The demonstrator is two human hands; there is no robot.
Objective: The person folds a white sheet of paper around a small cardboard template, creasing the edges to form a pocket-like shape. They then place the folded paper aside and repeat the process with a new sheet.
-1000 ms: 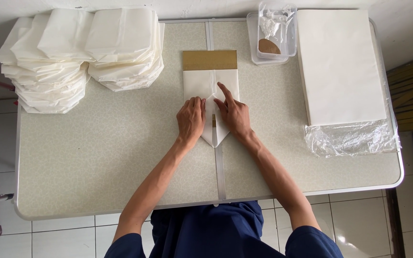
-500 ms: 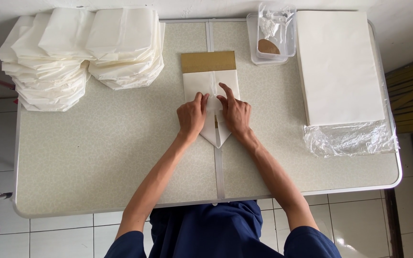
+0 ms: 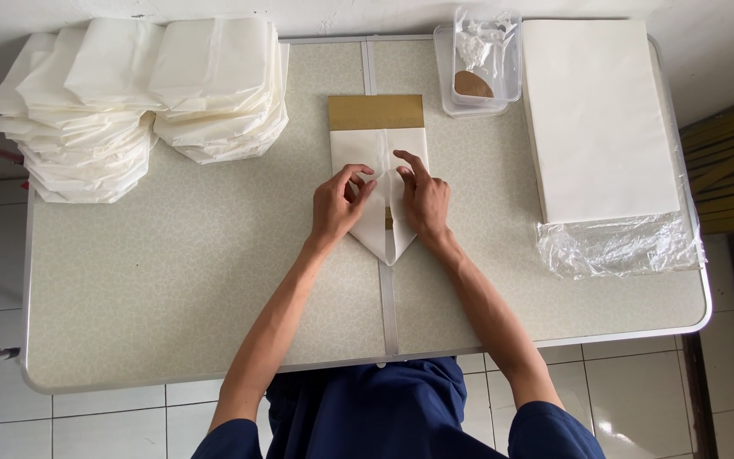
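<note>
Now both hands [image 3: 381, 202] pressing folded white paper [image 3: 380, 157] on table [image 3: 172, 280].

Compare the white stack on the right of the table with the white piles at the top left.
The flat sheet stack is one neat, straight-edged block; the folded paper piles are several fanned, uneven heaps. The flat sheet stack lies on crumpled clear plastic wrap; the folded paper piles sit directly on the table. The stack's sheets look unfolded, the piles' pieces smaller and folded. Both are white paper, and neither hand touches them.
</note>
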